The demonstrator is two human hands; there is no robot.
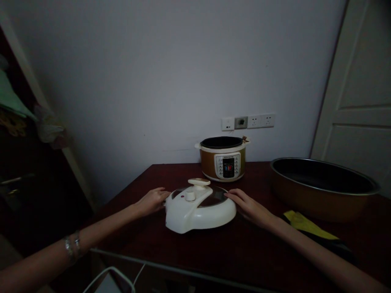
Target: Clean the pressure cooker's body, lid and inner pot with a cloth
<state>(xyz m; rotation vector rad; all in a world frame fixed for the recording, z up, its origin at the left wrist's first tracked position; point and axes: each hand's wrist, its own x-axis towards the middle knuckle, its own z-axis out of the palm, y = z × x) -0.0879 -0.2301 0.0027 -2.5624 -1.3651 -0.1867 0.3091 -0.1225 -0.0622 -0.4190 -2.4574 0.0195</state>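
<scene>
A white pressure cooker lid (210,217) with a handle and a round knob on top is at the middle of the dark red table, near its front edge. My left hand (154,200) grips the lid's left side, and my right hand (249,206) is closed on its right rim, thumb side up. The fingertips under the rim are hidden. Behind the lid stands the gold and white electric pressure cooker (207,162), lidless, its dark inner pot showing and its control panel facing me.
To the right sits a large gold-brown basin (317,199) with a dark inside. A yellow and black cloth-like item (308,225) lies before it. Wall sockets (255,121) are behind the cooker. A white cable (117,270) hangs below the table's front edge (146,265).
</scene>
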